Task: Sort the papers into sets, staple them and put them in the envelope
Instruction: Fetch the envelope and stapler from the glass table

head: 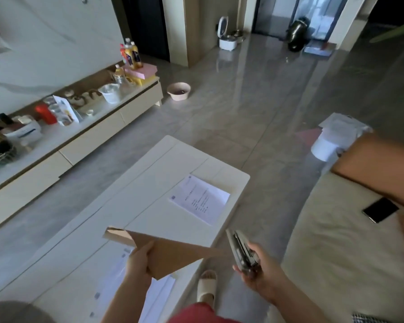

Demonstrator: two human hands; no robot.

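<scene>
Nearest the lens, the left hand pinches the brown envelope at its lower corner, thumb on top, so the flat kraft sheet juts out over the white surface with its open flap end tipped away. The right hand has its grip curled round a grey metal stapler, held off the surface's near edge, above the floor. Beneath the left forearm lie loose white papers, thin and printed, spread on the surface; a separate printed set rests flat further out, near the far right corner. With both hands occupied, the risk is that the envelope, gripped only at one corner, sags or twists and slips; the papers below are slick and unstapled, so a brushing forearm could fan them out of order or push them off the glossy edge. A dark phone lies on the beige sofa to the right.
</scene>
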